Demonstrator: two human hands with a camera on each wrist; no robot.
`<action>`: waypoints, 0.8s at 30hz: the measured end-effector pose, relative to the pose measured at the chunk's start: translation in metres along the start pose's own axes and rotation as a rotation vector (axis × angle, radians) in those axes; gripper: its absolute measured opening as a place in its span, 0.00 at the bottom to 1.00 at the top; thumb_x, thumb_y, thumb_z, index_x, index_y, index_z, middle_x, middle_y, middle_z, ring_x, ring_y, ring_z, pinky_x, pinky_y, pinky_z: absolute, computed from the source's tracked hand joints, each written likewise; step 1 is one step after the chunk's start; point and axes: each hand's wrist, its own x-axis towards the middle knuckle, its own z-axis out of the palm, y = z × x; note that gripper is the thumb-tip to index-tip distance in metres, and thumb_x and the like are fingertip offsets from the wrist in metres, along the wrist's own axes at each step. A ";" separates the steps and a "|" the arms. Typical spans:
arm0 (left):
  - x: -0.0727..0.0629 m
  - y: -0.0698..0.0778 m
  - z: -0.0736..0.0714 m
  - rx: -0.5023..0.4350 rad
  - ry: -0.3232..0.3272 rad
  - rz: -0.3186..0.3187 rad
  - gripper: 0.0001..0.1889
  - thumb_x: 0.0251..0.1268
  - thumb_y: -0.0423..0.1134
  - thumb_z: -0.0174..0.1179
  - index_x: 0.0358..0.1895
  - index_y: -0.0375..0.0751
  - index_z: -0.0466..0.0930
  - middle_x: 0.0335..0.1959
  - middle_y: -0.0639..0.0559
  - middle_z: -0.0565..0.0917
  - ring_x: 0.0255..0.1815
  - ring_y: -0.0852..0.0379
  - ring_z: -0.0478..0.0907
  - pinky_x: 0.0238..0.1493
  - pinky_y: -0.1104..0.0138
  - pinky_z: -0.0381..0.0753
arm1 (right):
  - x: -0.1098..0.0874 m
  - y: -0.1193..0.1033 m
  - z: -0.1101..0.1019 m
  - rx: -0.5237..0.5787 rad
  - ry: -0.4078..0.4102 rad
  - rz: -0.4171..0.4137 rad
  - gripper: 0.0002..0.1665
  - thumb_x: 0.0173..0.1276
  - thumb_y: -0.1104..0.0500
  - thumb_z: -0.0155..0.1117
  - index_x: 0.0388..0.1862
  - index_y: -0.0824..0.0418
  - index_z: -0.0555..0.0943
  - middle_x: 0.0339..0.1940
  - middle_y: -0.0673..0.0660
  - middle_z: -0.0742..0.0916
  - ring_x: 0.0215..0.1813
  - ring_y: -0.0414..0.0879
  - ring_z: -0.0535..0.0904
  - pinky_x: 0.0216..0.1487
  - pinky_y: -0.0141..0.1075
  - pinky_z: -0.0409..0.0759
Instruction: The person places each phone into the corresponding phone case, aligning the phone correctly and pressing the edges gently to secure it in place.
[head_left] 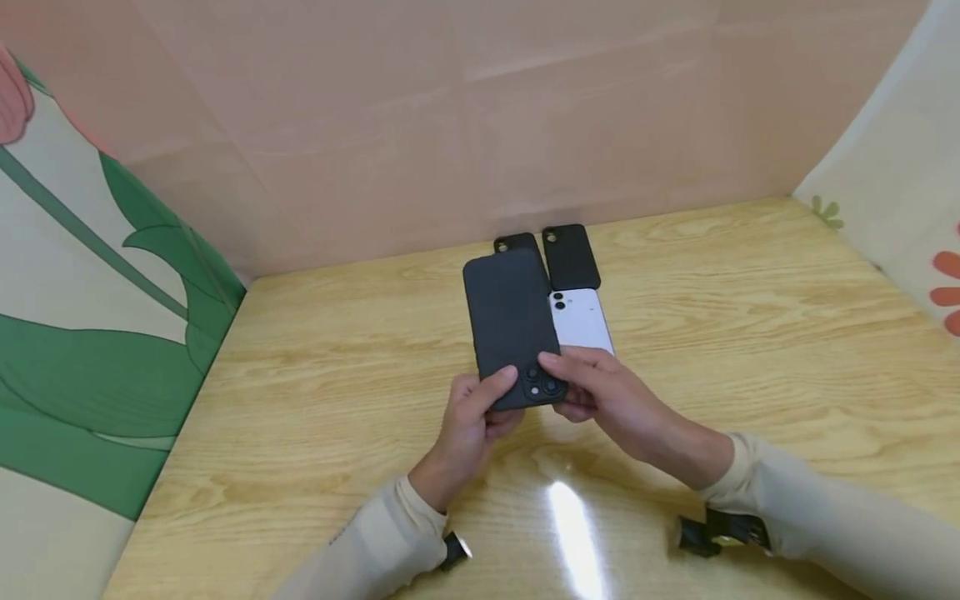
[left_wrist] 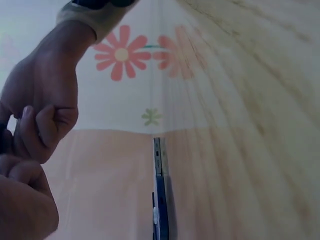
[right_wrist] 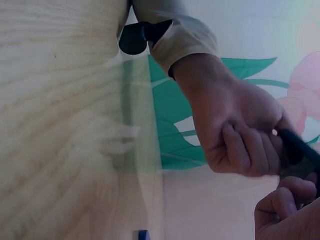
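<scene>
A dark phone [head_left: 510, 312], its camera lenses toward me, is held above the table between both hands. My left hand [head_left: 471, 418] grips its near left corner, thumb on the back. At the near right corner, my right hand [head_left: 609, 390] pinches it with the thumb beside the lenses. A white phone [head_left: 582, 319] lies just beyond the right hand, partly hidden by it. Behind it rests a black phone case [head_left: 572, 257] with a camera cutout. Another black case [head_left: 516, 242] is mostly covered by the held phone. In the right wrist view the dark phone [right_wrist: 302, 146] shows only its edge.
The wood-grain table [head_left: 322, 358] extends to both sides. A pinkish wall covering [head_left: 465, 125] stands at its back edge, with patterned cloths [head_left: 90, 383] at the sides. Dark wrist devices [head_left: 731, 532] hang below the sleeves.
</scene>
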 end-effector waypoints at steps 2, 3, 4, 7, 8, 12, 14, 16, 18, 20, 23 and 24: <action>-0.001 0.001 -0.001 -0.017 -0.029 -0.023 0.18 0.71 0.39 0.45 0.25 0.49 0.81 0.09 0.65 0.61 0.11 0.65 0.52 0.15 0.70 0.49 | 0.000 -0.001 0.000 0.007 0.021 0.003 0.23 0.80 0.53 0.46 0.23 0.51 0.78 0.15 0.43 0.68 0.20 0.43 0.58 0.24 0.37 0.53; -0.001 0.002 -0.002 -0.021 -0.045 -0.036 0.18 0.70 0.38 0.44 0.25 0.48 0.82 0.09 0.65 0.63 0.11 0.66 0.53 0.15 0.71 0.51 | 0.000 -0.001 0.000 0.014 0.032 0.007 0.24 0.80 0.53 0.46 0.22 0.51 0.78 0.14 0.43 0.69 0.20 0.44 0.57 0.24 0.37 0.52; -0.002 0.003 -0.003 -0.030 -0.060 -0.051 0.17 0.69 0.37 0.44 0.27 0.47 0.83 0.10 0.65 0.68 0.11 0.68 0.59 0.15 0.74 0.58 | 0.001 -0.001 -0.001 0.021 0.040 0.015 0.24 0.80 0.54 0.46 0.21 0.50 0.79 0.14 0.42 0.70 0.20 0.43 0.56 0.24 0.38 0.51; -0.005 0.007 -0.004 -0.047 -0.090 -0.090 0.15 0.64 0.35 0.44 0.33 0.46 0.85 0.16 0.63 0.81 0.15 0.71 0.73 0.19 0.76 0.72 | 0.001 -0.002 -0.003 0.046 0.058 0.033 0.24 0.79 0.54 0.46 0.23 0.50 0.82 0.15 0.41 0.76 0.20 0.42 0.57 0.26 0.39 0.51; -0.006 0.007 -0.005 -0.042 -0.103 -0.090 0.15 0.63 0.35 0.44 0.36 0.46 0.85 0.19 0.62 0.84 0.17 0.71 0.75 0.20 0.76 0.73 | 0.001 -0.002 -0.004 0.049 0.063 0.035 0.23 0.79 0.55 0.47 0.26 0.50 0.84 0.15 0.40 0.77 0.20 0.41 0.58 0.26 0.39 0.51; -0.004 0.008 -0.005 -0.040 -0.086 -0.041 0.13 0.66 0.44 0.49 0.29 0.50 0.83 0.16 0.67 0.79 0.14 0.71 0.66 0.17 0.76 0.63 | 0.002 -0.003 -0.005 0.065 0.087 0.025 0.22 0.79 0.55 0.48 0.25 0.50 0.84 0.15 0.42 0.73 0.20 0.42 0.56 0.28 0.40 0.50; -0.003 0.008 -0.005 -0.056 -0.041 -0.022 0.15 0.68 0.53 0.51 0.28 0.53 0.83 0.15 0.68 0.77 0.13 0.69 0.63 0.18 0.75 0.60 | 0.002 -0.003 -0.004 0.071 0.107 0.010 0.24 0.79 0.55 0.48 0.21 0.52 0.79 0.15 0.44 0.68 0.21 0.44 0.55 0.28 0.41 0.50; -0.001 0.007 -0.005 -0.091 -0.022 -0.007 0.17 0.66 0.61 0.55 0.31 0.53 0.81 0.16 0.68 0.77 0.14 0.69 0.64 0.20 0.74 0.62 | 0.003 -0.003 -0.003 0.081 0.148 -0.007 0.24 0.79 0.54 0.49 0.19 0.52 0.76 0.15 0.46 0.64 0.21 0.45 0.54 0.29 0.42 0.50; 0.001 0.004 -0.003 -0.085 -0.050 -0.004 0.15 0.67 0.60 0.57 0.38 0.53 0.79 0.20 0.66 0.79 0.18 0.66 0.68 0.24 0.73 0.66 | 0.002 -0.002 -0.001 0.086 0.191 -0.023 0.24 0.80 0.54 0.49 0.19 0.53 0.74 0.15 0.48 0.63 0.21 0.46 0.54 0.30 0.42 0.50; 0.002 0.001 0.001 -0.051 -0.087 0.010 0.12 0.70 0.52 0.58 0.45 0.50 0.77 0.24 0.63 0.79 0.21 0.64 0.70 0.28 0.72 0.71 | 0.001 -0.001 0.000 0.086 0.229 -0.034 0.23 0.80 0.53 0.50 0.21 0.52 0.77 0.15 0.49 0.63 0.21 0.46 0.54 0.31 0.43 0.51; 0.003 -0.001 0.007 0.009 -0.075 0.029 0.03 0.72 0.40 0.53 0.42 0.47 0.75 0.23 0.60 0.75 0.23 0.62 0.71 0.30 0.71 0.73 | 0.000 0.001 0.002 0.067 0.248 -0.041 0.21 0.79 0.53 0.51 0.24 0.52 0.81 0.15 0.49 0.64 0.20 0.48 0.55 0.29 0.43 0.52; 0.003 -0.001 0.009 0.017 -0.049 0.038 0.04 0.71 0.37 0.51 0.39 0.46 0.76 0.22 0.60 0.75 0.23 0.62 0.71 0.30 0.71 0.73 | 0.000 0.002 0.002 0.055 0.247 -0.037 0.22 0.79 0.53 0.51 0.23 0.52 0.81 0.15 0.49 0.65 0.20 0.48 0.55 0.28 0.43 0.52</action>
